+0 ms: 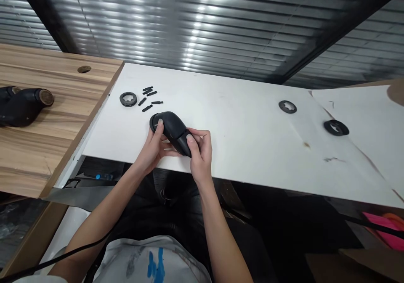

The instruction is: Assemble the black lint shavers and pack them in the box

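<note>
A black, bent, elbow-shaped part (172,127) is held between my two hands just over the white table's front edge. My left hand (156,144) grips its upper left end, thumb on top beside a round rim. Around the lower right end my right hand (200,150) is closed, its thumb pressed on the surface. Several small black strips (147,99) lie loose behind the part. To their left rests a black ring (128,99) with a notched opening.
Further right on the white table (236,119) lie another notched black ring (287,107), a thicker black ring (336,128) and a small hex key (331,104). On the wooden table (63,119) at left are similar black elbow-shaped parts (25,106). Blinds (176,26) stand behind.
</note>
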A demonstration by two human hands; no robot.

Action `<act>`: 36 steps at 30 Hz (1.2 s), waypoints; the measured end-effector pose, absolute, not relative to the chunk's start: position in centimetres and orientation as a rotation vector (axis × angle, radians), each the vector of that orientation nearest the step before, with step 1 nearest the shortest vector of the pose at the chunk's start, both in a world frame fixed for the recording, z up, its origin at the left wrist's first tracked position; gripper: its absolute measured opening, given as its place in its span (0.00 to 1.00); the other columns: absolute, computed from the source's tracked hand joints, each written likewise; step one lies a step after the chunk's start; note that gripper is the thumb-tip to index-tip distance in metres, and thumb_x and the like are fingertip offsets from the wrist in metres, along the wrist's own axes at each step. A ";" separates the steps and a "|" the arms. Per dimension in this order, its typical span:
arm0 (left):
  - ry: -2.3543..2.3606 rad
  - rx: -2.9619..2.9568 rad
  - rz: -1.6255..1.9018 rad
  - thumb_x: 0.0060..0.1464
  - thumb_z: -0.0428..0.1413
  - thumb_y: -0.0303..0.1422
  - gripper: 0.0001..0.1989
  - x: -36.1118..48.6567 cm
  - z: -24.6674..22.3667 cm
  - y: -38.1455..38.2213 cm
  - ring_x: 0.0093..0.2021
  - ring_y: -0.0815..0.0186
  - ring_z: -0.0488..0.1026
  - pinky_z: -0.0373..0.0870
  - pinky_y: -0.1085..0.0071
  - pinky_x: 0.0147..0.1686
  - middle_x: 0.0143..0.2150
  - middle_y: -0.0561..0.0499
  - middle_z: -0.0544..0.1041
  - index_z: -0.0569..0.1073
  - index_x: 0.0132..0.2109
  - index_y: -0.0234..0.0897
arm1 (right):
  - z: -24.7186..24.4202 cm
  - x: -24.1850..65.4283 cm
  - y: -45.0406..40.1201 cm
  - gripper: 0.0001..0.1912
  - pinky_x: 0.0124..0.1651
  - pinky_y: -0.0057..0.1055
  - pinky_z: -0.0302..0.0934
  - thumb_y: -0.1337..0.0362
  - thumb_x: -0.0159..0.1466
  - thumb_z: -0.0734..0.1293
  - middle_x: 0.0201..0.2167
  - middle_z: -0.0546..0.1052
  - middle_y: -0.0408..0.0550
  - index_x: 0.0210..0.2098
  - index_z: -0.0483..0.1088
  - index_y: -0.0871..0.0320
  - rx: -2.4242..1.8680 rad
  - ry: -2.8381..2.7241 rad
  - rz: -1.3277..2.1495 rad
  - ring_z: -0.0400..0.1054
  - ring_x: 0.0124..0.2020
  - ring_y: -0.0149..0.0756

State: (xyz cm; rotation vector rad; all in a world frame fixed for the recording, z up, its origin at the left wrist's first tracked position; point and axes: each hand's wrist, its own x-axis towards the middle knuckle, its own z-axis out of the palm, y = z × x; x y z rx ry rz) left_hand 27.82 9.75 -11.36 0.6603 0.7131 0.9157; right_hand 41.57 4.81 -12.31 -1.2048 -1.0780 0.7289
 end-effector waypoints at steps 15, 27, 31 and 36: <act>0.668 0.536 0.761 0.56 0.66 0.57 0.36 27.2 -11.1 10.3 0.48 0.43 0.85 0.84 0.51 0.47 0.49 0.35 0.84 0.74 0.62 0.38 | -11.9 42.1 4.3 0.23 0.56 0.45 0.72 0.43 0.67 0.74 0.49 0.82 0.51 0.52 0.70 0.51 -1.243 -1.143 0.796 0.77 0.52 0.46; 0.606 0.460 0.667 0.52 0.62 0.67 0.39 26.9 -10.6 10.7 0.51 0.38 0.83 0.85 0.48 0.46 0.45 0.36 0.83 0.81 0.53 0.36 | -11.6 42.5 4.5 0.23 0.68 0.52 0.66 0.47 0.77 0.60 0.62 0.78 0.50 0.66 0.69 0.47 -1.289 -1.290 0.817 0.71 0.66 0.49; 0.615 0.488 0.688 0.55 0.64 0.62 0.35 26.7 -10.4 10.7 0.46 0.41 0.84 0.86 0.49 0.42 0.41 0.36 0.83 0.81 0.52 0.34 | -11.4 42.5 4.2 0.22 0.78 0.54 0.53 0.52 0.79 0.58 0.74 0.67 0.44 0.68 0.71 0.45 -1.215 -1.445 0.714 0.57 0.76 0.47; 0.555 0.578 0.606 0.63 0.58 0.59 0.32 26.6 -10.4 10.5 0.40 0.48 0.85 0.86 0.55 0.36 0.41 0.37 0.83 0.77 0.54 0.32 | -11.0 43.5 3.2 0.22 0.79 0.58 0.50 0.56 0.79 0.58 0.76 0.63 0.42 0.69 0.70 0.42 -1.104 -1.612 0.718 0.54 0.77 0.49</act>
